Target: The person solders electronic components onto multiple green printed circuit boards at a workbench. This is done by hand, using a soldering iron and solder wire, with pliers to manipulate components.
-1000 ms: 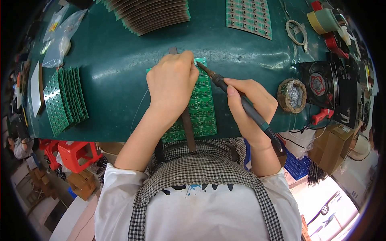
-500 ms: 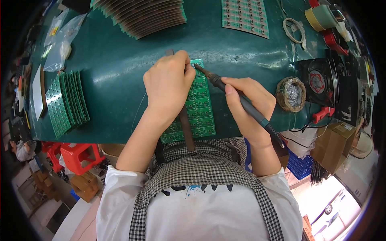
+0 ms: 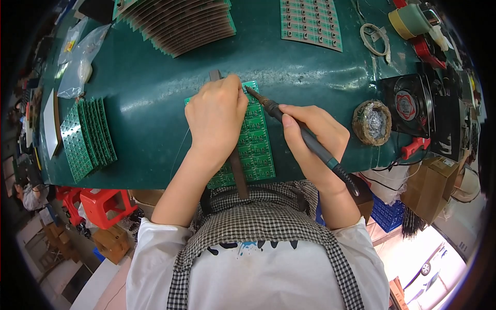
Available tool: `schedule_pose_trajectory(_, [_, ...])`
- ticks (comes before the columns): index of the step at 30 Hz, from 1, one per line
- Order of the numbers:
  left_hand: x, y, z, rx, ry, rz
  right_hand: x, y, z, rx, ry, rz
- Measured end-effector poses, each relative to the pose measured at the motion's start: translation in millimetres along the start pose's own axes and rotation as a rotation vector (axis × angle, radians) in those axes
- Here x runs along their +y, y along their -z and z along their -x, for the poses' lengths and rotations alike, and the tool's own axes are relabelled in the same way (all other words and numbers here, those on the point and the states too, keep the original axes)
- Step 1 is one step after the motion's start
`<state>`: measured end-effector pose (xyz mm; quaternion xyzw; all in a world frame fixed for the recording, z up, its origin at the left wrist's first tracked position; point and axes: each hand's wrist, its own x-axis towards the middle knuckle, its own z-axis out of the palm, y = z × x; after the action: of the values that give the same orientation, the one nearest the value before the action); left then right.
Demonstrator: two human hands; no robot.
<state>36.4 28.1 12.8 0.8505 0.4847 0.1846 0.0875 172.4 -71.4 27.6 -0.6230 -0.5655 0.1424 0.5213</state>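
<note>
A green circuit board panel [image 3: 257,134] with rows of small components lies at the table's front edge. A dark flat bar [image 3: 238,173] runs lengthwise over it. My left hand [image 3: 214,111] is closed above the bar and the board's far part, thumb and forefinger pinched near the far right corner. A thin solder wire [image 3: 179,152] trails out beside my left wrist; its end in the pinch is hidden. In my right hand [image 3: 315,132] is a soldering iron [image 3: 316,143], held like a pen. Its tip meets the board's far edge beside my left fingertips.
Boards stand in rows at the far side [image 3: 181,26] and left [image 3: 90,137]. Another panel [image 3: 311,23] lies far right. A round bowl lined with foil [image 3: 373,123], a black fan [image 3: 405,103] and a coiled cable [image 3: 375,40] sit at right. Red stools [image 3: 106,206] stand below left.
The whole view has shifted slightly. The board's far left corner now shows beside my left hand. The soldering iron's tip stays near the same far corner of the board.
</note>
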Motion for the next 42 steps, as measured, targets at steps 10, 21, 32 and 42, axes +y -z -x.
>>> schedule_pose_trajectory(10, [-3.9, 2.4, 2.8, -0.024, -0.053, 0.077, -4.0, 4.5, 4.6, -0.013, -0.04, -0.003])
schedule_pose_trajectory(21, [-8.2, 16.9, 6.6, -0.038, -0.074, 0.215, -3.9, 7.9, 5.6, 0.016, -0.078, -0.031])
schedule_pose_trajectory(32, [-3.1, 32.3, 43.9, -0.094, -0.069, 0.362, -4.2, 2.2, -1.6, -0.038, -0.039, 0.028])
schedule_pose_trajectory(42, [-2.5, 28.9, 49.8, -0.09, -0.172, 0.178, -1.2, 56.1, 54.4, 0.266, -0.103, 0.239])
